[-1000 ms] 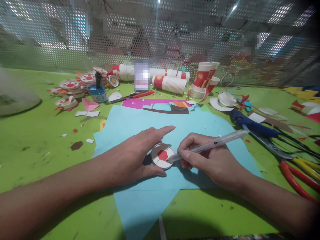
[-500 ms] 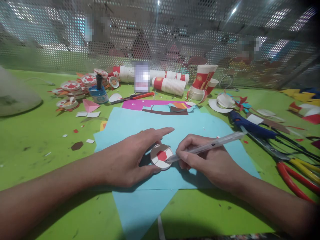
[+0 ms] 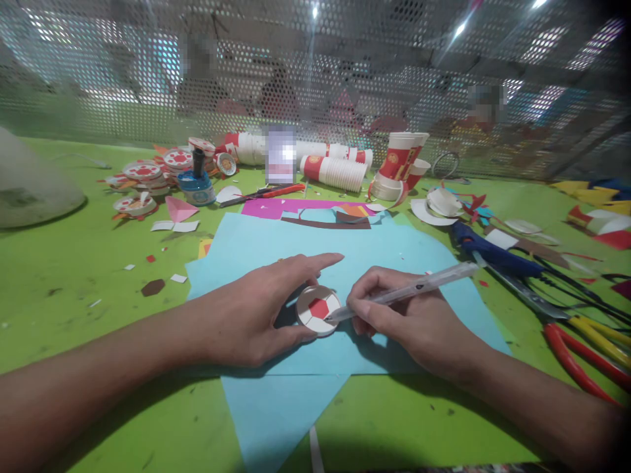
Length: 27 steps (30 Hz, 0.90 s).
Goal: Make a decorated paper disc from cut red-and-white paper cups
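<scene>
A small round white disc [image 3: 308,320] with a red hexagon in its middle and dark lines running out from it lies on light blue paper [image 3: 315,240]. My left hand [image 3: 263,305] grips the disc at its left side, thumb at the lower edge and curled fingers at the upper edge, with the index finger stretched out past it. Between the thumb and fingers of my right hand [image 3: 394,312] is a clear pen [image 3: 419,284], slanted, its tip on the disc just below and right of the hexagon.
Scissors with red and yellow handles [image 3: 582,355] and a blue glue gun [image 3: 493,246] lie on the right. Behind the paper are stacked paper cups [image 3: 335,171], a blue glue jar [image 3: 196,189] and red-and-white paper crafts [image 3: 142,172]. A brown hexagon [image 3: 152,288] and scraps lie left.
Both hands keep almost the same pose, and the pen tip stays on the disc near the hexagon's lower right. The whole view has shifted very slightly.
</scene>
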Each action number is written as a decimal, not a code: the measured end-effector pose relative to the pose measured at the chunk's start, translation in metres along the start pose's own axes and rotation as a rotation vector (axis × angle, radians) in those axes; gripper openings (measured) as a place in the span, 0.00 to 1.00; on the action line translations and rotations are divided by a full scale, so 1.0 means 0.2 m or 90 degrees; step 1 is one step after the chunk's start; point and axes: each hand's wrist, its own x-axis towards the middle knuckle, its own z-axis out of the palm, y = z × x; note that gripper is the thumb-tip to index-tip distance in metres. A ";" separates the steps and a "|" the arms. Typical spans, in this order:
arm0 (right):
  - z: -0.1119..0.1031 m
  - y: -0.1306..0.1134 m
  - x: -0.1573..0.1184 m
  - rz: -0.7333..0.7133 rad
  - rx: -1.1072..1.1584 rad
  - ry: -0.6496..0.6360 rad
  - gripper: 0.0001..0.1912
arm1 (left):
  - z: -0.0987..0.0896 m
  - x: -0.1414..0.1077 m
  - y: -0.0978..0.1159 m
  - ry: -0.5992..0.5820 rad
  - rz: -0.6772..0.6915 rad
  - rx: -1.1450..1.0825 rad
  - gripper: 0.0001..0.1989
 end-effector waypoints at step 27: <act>0.00 0.00 0.00 0.010 0.002 -0.006 0.04 | 0.00 0.00 0.00 0.001 0.015 0.021 0.34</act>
